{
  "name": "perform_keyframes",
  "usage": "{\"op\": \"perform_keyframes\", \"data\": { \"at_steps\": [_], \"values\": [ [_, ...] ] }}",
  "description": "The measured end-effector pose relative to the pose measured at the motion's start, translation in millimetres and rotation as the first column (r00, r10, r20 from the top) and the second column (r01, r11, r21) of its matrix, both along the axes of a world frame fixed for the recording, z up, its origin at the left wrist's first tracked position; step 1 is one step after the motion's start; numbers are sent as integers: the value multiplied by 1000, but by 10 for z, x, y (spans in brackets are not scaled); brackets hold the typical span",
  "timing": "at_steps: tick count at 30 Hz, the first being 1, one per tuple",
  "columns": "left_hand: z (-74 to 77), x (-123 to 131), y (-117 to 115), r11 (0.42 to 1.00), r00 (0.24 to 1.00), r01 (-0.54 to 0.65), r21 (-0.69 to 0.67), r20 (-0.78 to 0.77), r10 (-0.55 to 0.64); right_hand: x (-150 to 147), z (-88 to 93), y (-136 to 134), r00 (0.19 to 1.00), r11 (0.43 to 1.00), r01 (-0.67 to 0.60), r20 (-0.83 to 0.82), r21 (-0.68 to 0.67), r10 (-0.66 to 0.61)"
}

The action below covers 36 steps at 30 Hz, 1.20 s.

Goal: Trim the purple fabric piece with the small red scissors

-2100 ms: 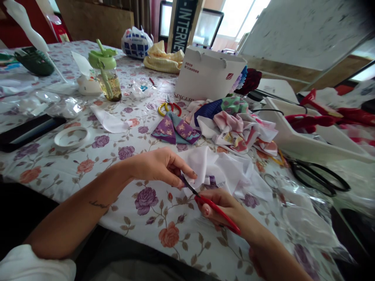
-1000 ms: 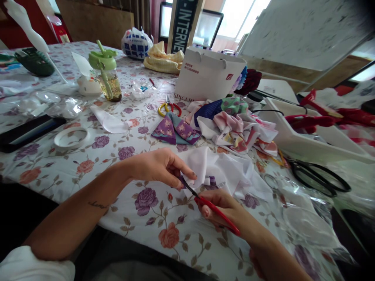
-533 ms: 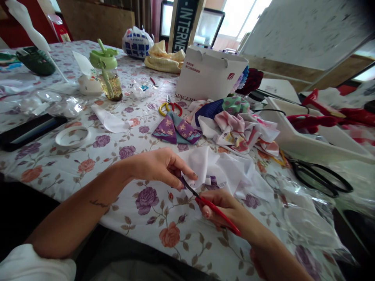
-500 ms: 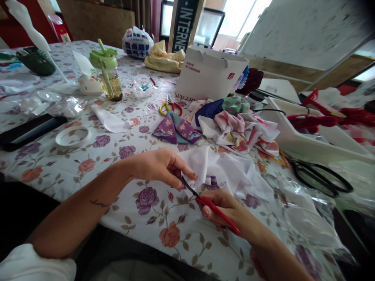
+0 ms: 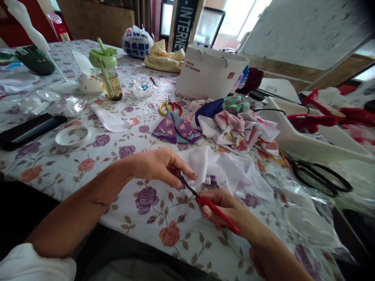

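In the middle of the head view, my left hand is closed, thumb and fingers pinching the edge of a purple-patterned cloth. Most of that cloth is hidden by my hands and white fabric. My right hand is wrapped round a red-handled tool with a slim dark blade. Its tip reaches the cloth at my left fingertips. Behind both hands lies crumpled white fabric. Farther back is a folded purple and blue cloth bow.
Yellow-and-red-handled scissors lie behind the bow, beside a pile of fabric pieces. Black-handled scissors and clear plastic bags are at right, near a white bin. A tape roll and bottle stand left.
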<state>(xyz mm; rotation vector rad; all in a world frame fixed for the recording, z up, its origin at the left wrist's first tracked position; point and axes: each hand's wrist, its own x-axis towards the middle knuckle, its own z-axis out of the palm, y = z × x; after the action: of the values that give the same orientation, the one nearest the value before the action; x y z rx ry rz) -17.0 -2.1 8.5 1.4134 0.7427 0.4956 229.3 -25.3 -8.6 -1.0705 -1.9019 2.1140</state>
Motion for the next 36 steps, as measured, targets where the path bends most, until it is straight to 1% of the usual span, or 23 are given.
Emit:
{"op": "perform_keyframes", "data": {
  "at_steps": [4, 7, 12, 17, 22, 30, 36],
  "values": [
    [1, -4, 3, 1000, 1000, 5, -27, 8, -5, 1, 2, 4, 1000, 1000, 1, 8, -1, -1],
    [5, -6, 4, 998, 1000, 20, -55, 22, -19, 5, 4, 8, 1000, 999, 1, -25, -40, -2],
    [-12, 2, -2, 998, 999, 28, -51, 30, -27, 10, 5, 7, 997, 996, -12, -73, -90, 5],
    [-42, 16, -13, 995, 998, 36, -89, 48, -31, 10, -8, 7, 997, 996, -5, -81, -90, -3],
    [-35, 20, -17, 994, 998, 37, -100, 56, -32, 23, -34, 6, 996, 996, 3, -87, -94, -12],
    [-73, 14, -10, 995, 997, 44, -88, 71, -38, 36, -54, 16, 997, 997, 7, -70, -73, -12],
    [-66, 9, -9, 995, 997, 44, -93, 73, -37, 41, -57, 0, 998, 999, 11, -58, -50, -14]
  ]
}}
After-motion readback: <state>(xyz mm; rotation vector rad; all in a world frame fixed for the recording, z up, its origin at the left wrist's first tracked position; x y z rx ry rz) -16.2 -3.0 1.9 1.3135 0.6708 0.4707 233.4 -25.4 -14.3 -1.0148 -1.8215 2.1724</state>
